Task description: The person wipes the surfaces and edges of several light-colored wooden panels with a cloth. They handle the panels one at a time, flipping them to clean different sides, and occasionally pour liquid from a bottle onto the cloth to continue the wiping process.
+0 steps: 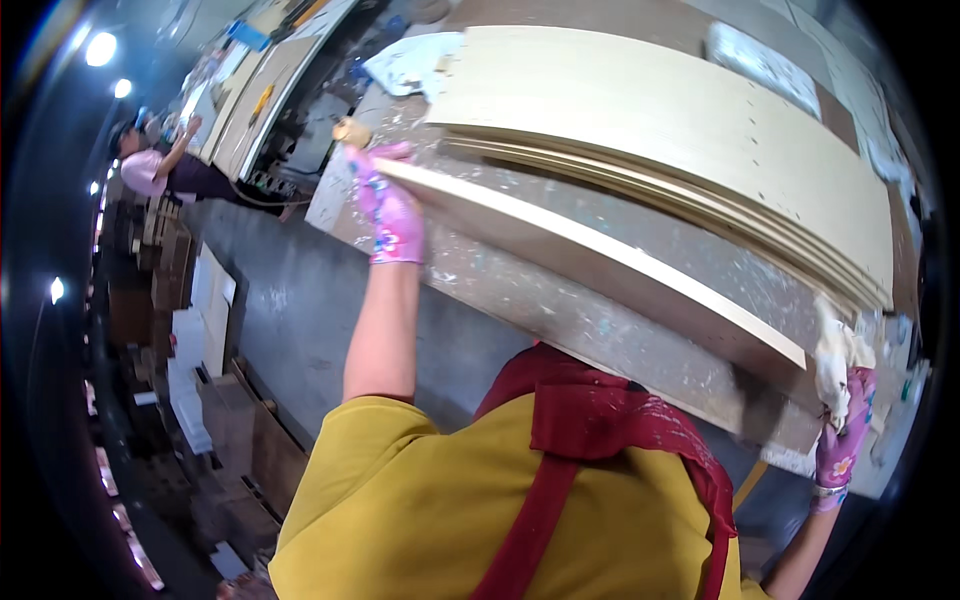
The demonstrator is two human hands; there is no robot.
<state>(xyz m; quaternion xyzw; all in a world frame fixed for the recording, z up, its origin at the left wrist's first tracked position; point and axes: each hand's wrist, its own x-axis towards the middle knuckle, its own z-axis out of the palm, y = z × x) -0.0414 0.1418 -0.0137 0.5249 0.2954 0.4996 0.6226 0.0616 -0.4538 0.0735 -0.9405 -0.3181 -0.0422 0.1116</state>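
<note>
A long pale board [600, 262] stands on its edge along the near side of the worktable. My left hand [388, 205], in a pink flowered glove, is closed round the board's left end. Just beyond those fingers sits a small tan roundish thing [352, 131] whose kind I cannot make out. My right hand [845, 440], in a matching glove, is closed on a crumpled white rag [832, 355] by the board's right end. Behind the board lies a stack of flat pale boards [650, 115], with small dark holes in the top one.
The paint-spotted worktable [475, 270] runs across in front of me. On its far side are a white plastic-wrapped bundle [762, 65] and a white cloth [412, 65]. A person [165, 170] works at another bench far left. Cardboard boxes [240, 430] stand on the left.
</note>
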